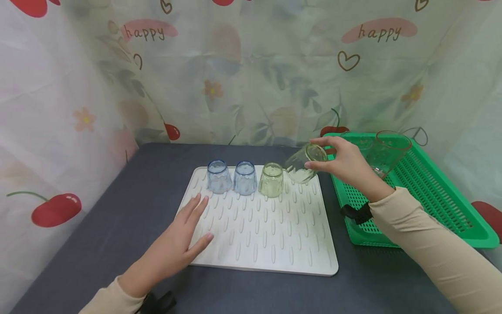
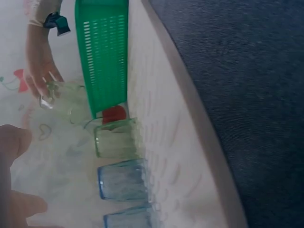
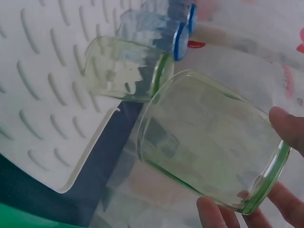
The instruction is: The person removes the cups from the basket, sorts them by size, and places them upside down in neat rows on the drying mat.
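"Glass: where do you find it?"

"In the right hand, lifted near the far right corner of the white mat."

"How does the hand have hold of it?"

"It grips the base end, thumb on one side and fingers curled round the other. The hand is only as wide as the base between them."

"Is the glass upright?"

"Tilted. Its thick green base points up toward the palm, and its mouth slants down and to the left, toward the mat."

"And what stands near it?"

"A green glass, just to its left, set upside down on the mat. The head view can't tell me whether the two touch, but the left wrist view shows them apart, with the held one higher."

"Any more in that row?"

"Two blue glasses, also upside down, side by side along the far edge of the mat."

"What about the left hand?"

"Palm down by the left edge of the mat, fingers straight, thumb spread away, holding nothing."

"And to the right?"

"A green basket on the dark table. A clear, red-rimmed glass leans in it. Another clear shape shows beside that one, partly hidden by the right hand."

"Behind it all?"

"A printed curtain with hearts, cherries and the word 'happy'."
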{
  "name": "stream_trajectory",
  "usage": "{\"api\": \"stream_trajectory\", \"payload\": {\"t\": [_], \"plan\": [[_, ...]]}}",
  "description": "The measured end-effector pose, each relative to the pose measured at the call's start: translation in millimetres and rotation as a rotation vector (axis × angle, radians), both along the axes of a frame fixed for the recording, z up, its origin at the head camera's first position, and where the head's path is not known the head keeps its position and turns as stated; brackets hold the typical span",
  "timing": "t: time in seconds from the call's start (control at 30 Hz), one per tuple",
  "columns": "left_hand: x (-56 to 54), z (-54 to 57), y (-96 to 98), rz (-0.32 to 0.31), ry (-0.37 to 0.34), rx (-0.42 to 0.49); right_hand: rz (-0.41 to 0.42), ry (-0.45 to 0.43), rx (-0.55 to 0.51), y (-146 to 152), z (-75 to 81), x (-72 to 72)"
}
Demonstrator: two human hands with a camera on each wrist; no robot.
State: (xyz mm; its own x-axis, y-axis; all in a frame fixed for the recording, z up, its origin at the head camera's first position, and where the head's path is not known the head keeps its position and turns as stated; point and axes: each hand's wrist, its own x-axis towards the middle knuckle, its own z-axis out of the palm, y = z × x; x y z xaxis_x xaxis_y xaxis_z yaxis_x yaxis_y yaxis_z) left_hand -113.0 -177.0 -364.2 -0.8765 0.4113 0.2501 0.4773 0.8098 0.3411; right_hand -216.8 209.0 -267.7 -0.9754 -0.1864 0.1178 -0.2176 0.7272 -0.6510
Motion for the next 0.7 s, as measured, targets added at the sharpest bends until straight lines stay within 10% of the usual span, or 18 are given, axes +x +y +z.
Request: {"api": "stream_trajectory", "payload": {"t": [0.7], "plan": [[-5.0, -37.8, -6.5, 0.055, -0.141, -0.208, -0.009, -0.162, 0.163, 1, -23.2, -44.4]]}}
